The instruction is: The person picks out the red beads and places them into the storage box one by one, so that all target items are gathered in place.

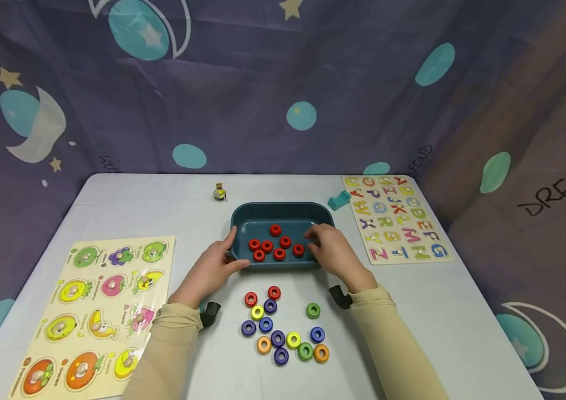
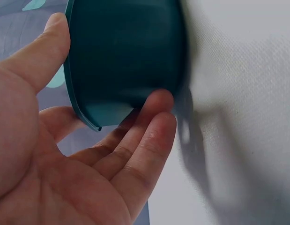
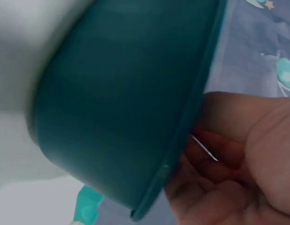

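Lying in front of the tray (image 1: 253,225) are loose coloured rings (image 1: 273,340); left of the tray, a fruit board (image 1: 79,311) runs out of the head view, one sleeve (image 1: 170,347) covering part. The left hand (image 1: 208,271) grips the tray's left end; the left wrist view shows lower fingers, unseen from the head, along its outer wall. The right hand (image 1: 338,253) bends over the tray's right end, near red rings (image 1: 281,243) inside; its fingertips are hidden in the right wrist view, so whether they pinch anything I cannot tell. Right of the tray is a letter board (image 1: 398,225); behind the tray's left end, a tiny figure (image 1: 219,193), details too small to make out.
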Tool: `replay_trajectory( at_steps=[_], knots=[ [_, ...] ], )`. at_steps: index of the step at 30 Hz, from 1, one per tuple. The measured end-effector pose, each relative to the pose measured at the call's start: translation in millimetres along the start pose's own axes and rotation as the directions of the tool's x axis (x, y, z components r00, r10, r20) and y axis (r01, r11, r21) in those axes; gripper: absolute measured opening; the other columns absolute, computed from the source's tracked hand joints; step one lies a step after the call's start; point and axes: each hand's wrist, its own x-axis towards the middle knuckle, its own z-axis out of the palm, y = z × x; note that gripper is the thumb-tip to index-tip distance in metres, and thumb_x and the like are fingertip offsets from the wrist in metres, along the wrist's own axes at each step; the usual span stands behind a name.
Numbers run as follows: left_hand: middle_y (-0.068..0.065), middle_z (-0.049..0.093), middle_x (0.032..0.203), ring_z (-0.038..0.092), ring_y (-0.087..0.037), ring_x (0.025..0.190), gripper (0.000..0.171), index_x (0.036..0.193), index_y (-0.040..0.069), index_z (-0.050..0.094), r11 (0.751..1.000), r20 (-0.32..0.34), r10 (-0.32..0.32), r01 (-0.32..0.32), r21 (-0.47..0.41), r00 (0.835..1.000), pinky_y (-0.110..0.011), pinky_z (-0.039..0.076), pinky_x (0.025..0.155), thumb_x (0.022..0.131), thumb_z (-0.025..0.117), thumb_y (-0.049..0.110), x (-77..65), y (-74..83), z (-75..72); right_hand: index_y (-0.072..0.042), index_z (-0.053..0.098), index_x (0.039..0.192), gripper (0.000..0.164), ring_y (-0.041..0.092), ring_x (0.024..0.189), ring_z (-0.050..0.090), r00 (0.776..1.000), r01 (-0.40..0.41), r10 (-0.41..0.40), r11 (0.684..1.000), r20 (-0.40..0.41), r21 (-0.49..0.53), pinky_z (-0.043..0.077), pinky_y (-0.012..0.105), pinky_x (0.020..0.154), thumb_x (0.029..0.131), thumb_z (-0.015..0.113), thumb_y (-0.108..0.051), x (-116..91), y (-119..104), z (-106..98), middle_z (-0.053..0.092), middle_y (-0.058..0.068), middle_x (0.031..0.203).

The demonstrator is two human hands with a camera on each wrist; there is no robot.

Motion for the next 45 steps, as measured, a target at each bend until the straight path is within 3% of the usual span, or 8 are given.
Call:
replay_trajectory(
  at_steps=[6, 11, 17, 19, 25, 33, 40, 45],
  knots=[
    [-0.012, 0.055, 0.117, 0.056, -0.021, 0.100, 0.091, 0.156, 0.024, 0.012, 1.000, 0.001, -0.007, 0.007, 0.009, 1.000, -0.042, 0.045, 0.092, 0.087, 0.067, 0.047, -1.4, 0.9, -0.8, -0.009, 0.067, 0.098, 0.008, 0.014, 0.077, 0.054, 0.998, 0.040, -0.034, 0.996, -0.061, 0.086, 0.048, 0.029, 0.069, 0.090, 0.065, -0.010, -16.5, -20.2, -4.5, 0.062, 0.002, 0.090],
    [-0.014, 0.055, 0.119, 0.057, -0.022, 0.103, 0.091, 0.156, 0.024, 0.012, 1.000, 0.003, -0.011, 0.011, -0.003, 1.000, -0.043, 0.046, 0.093, 0.086, 0.066, 0.048, -0.7, 0.0, 0.0, -0.016, 0.066, 0.088, 0.004, 0.008, 0.073, 0.052, 0.988, 0.140, -0.149, 0.975, 0.040, 0.171, 0.047, 0.023, 0.064, 0.089, 0.069, -0.014, -33.7, -42.6, -1.6, 0.059, -0.006, 0.082],
    [-0.014, 0.054, 0.122, 0.057, -0.022, 0.103, 0.092, 0.156, 0.024, 0.013, 1.000, 0.002, -0.019, 0.019, 0.002, 1.000, -0.044, 0.045, 0.092, 0.086, 0.066, 0.050, -0.1, -1.6, 0.6, -0.016, 0.068, 0.097, 0.008, 0.007, 0.079, 0.055, 0.881, 0.291, -0.341, 0.937, 0.329, 0.193, 0.048, 0.020, 0.071, 0.089, 0.069, -0.019, -44.4, -47.5, 15.1, 0.061, -0.010, 0.090],
    [-0.014, 0.054, 0.122, 0.057, -0.022, 0.102, 0.092, 0.156, 0.025, 0.013, 1.000, 0.004, -0.022, 0.022, 0.003, 1.000, -0.043, 0.045, 0.091, 0.086, 0.066, 0.050, 0.0, -2.0, 0.8, -0.016, 0.068, 0.103, 0.015, 0.007, 0.083, 0.056, 0.866, 0.305, -0.344, 0.939, 0.364, 0.161, 0.048, 0.020, 0.074, 0.088, 0.070, -0.019, -45.4, -45.4, 23.8, 0.062, -0.008, 0.096],
    [-0.013, 0.055, 0.120, 0.057, -0.021, 0.100, 0.092, 0.156, 0.025, 0.012, 1.000, 0.001, -0.015, 0.015, 0.006, 1.000, -0.043, 0.046, 0.090, 0.086, 0.066, 0.050, 0.4, -2.9, 1.0, -0.018, 0.068, 0.114, 0.030, 0.008, 0.083, 0.053, 0.900, 0.280, -0.273, 0.960, 0.339, 0.030, 0.048, 0.022, 0.075, 0.084, 0.074, -0.018, -47.6, -38.1, 40.5, 0.059, -0.004, 0.101],
    [-0.013, 0.055, 0.118, 0.057, -0.020, 0.099, 0.092, 0.156, 0.023, 0.014, 1.000, -0.007, -0.012, 0.012, 0.004, 1.000, -0.042, 0.046, 0.089, 0.086, 0.067, 0.048, -0.3, -2.4, 1.4, -0.019, 0.067, 0.104, 0.023, 0.007, 0.082, 0.050, 0.916, 0.284, -0.251, 0.957, 0.314, -0.063, 0.049, 0.025, 0.077, 0.083, 0.076, -0.020, -49.4, -35.3, 46.5, 0.056, -0.005, 0.098],
    [-0.012, 0.055, 0.117, 0.057, -0.021, 0.098, 0.090, 0.156, 0.025, 0.014, 1.000, -0.009, -0.016, 0.016, 0.004, 1.000, -0.042, 0.046, 0.090, 0.086, 0.068, 0.045, -0.7, -0.7, 1.5, -0.019, 0.065, 0.105, 0.023, 0.008, 0.083, 0.053, 0.920, 0.256, -0.262, 0.965, 0.290, 0.061, 0.048, 0.022, 0.074, 0.083, 0.075, -0.021, -51.6, -36.8, 31.9, 0.058, -0.008, 0.094],
    [-0.012, 0.055, 0.117, 0.056, -0.020, 0.098, 0.090, 0.156, 0.025, 0.013, 1.000, -0.012, -0.020, 0.020, 0.000, 1.000, -0.042, 0.046, 0.090, 0.087, 0.069, 0.041, -0.3, -1.6, 2.2, -0.022, 0.066, 0.106, 0.024, 0.010, 0.082, 0.056, 0.966, 0.214, -0.236, 0.959, 0.106, 0.185, 0.049, 0.023, 0.072, 0.084, 0.075, -0.022, -47.7, -30.9, 14.8, 0.059, -0.009, 0.093]
  ],
)
